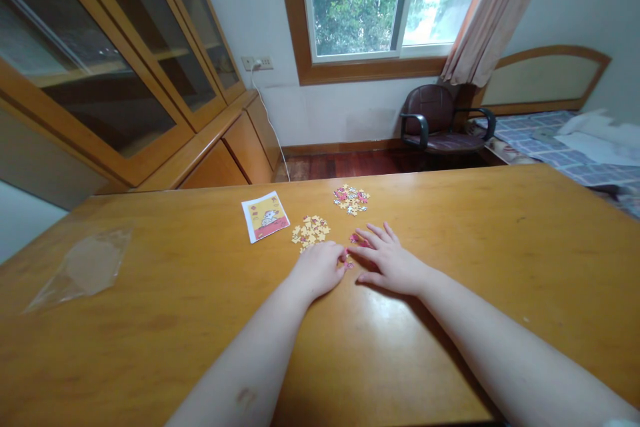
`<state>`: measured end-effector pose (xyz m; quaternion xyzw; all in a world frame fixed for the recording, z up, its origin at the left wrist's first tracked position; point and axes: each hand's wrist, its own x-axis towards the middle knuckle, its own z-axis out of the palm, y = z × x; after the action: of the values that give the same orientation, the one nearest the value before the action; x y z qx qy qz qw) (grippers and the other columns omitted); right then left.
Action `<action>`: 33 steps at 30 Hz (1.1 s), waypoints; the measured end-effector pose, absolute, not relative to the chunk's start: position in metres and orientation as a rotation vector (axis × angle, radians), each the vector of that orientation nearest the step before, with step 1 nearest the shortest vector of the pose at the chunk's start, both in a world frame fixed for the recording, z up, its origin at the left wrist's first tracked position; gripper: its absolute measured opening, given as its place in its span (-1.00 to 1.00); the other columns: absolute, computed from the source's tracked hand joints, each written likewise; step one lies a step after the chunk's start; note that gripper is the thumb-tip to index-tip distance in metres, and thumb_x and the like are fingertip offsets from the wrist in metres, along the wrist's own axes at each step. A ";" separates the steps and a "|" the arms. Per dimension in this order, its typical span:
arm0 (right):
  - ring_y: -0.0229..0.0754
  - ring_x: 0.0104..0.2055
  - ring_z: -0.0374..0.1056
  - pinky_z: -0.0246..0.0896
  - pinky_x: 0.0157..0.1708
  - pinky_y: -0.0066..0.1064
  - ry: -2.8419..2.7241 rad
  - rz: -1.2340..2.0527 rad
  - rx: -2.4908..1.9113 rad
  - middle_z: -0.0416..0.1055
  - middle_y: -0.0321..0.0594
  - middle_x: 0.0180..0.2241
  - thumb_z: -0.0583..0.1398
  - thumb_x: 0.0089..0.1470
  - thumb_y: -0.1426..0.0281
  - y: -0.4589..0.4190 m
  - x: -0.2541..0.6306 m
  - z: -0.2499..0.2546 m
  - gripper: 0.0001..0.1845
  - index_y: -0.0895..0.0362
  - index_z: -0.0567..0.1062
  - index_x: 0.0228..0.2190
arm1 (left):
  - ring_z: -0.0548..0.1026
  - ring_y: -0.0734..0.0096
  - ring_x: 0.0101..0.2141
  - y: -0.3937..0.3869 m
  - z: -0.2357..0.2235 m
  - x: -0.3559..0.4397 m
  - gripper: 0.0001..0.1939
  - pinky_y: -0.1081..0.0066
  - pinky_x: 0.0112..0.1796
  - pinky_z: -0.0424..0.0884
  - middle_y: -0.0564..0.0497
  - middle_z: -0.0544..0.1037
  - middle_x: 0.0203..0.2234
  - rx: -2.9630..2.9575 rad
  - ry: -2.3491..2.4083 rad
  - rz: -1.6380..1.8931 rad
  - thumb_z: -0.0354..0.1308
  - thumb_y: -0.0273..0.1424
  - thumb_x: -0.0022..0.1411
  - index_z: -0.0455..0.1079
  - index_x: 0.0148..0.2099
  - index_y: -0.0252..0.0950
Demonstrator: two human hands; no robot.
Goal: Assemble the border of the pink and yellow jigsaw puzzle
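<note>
My left hand (323,269) is closed, thumb and fingers curled together at the edge of a small pink jigsaw puzzle piece (349,265) on the table. My right hand (393,259) lies with its fingers spread, fingertips on or just beside a few pink puzzle pieces (355,239) and partly covering them. Just beyond my left hand is a loose pile of yellow puzzle pieces (311,230). Farther off lies a mixed pile of pink, white and yellow pieces (352,199). To the left, a square picture card (266,216) shows a white animal on yellow and red.
A clear plastic bag (83,263) lies on the left of the wooden table (200,347). Beyond the table's far edge are an armchair (433,117), a bed (540,140) and a window. A glass-fronted cabinet (150,80) stands at the left.
</note>
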<state>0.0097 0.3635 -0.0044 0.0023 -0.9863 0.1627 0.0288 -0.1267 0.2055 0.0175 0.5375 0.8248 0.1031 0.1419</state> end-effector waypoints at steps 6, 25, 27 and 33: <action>0.23 0.31 -0.20 -0.47 0.21 0.25 -3.090 0.495 0.020 0.03 -0.05 0.27 0.09 0.04 -0.12 0.364 0.009 -0.005 -0.29 -0.11 0.28 0.16 | 0.49 0.28 -0.33 0.206 0.015 -0.124 -0.86 0.37 -0.30 0.36 -0.03 0.54 -0.35 1.461 2.369 0.305 0.10 -0.29 0.16 0.43 -0.31 -0.21; 0.21 0.31 -0.15 -0.43 0.22 0.23 -3.090 0.595 0.077 0.08 -0.09 0.26 0.08 0.05 -0.13 0.363 0.011 -0.001 -0.33 -0.12 0.34 0.12 | 0.51 0.24 -0.29 0.206 0.012 -0.124 -0.87 0.35 -0.26 0.37 -0.05 0.55 -0.33 1.449 2.368 0.298 0.10 -0.35 0.11 0.43 -0.27 -0.20; 0.21 0.31 -0.15 -0.43 0.22 0.23 -3.093 0.597 0.078 0.08 -0.09 0.26 0.07 0.05 -0.13 0.363 0.011 0.000 -0.33 -0.11 0.35 0.12 | 0.50 0.23 -0.29 0.206 0.012 -0.124 -0.87 0.34 -0.27 0.37 -0.04 0.55 -0.33 1.454 2.371 0.303 0.09 -0.35 0.12 0.43 -0.28 -0.20; 0.19 0.30 -0.14 -0.42 0.22 0.22 -3.084 0.594 0.095 0.08 -0.09 0.26 0.07 0.06 -0.12 0.364 0.011 -0.001 -0.34 -0.10 0.36 0.11 | 0.50 0.24 -0.30 0.205 0.014 -0.123 -0.88 0.35 -0.30 0.36 -0.02 0.55 -0.33 1.455 2.373 0.314 0.09 -0.34 0.13 0.42 -0.28 -0.18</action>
<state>0.0113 0.3640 -0.0006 0.0301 -0.9815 0.1890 -0.0002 -0.1231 0.2051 0.0136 0.5119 0.8349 0.1105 0.1693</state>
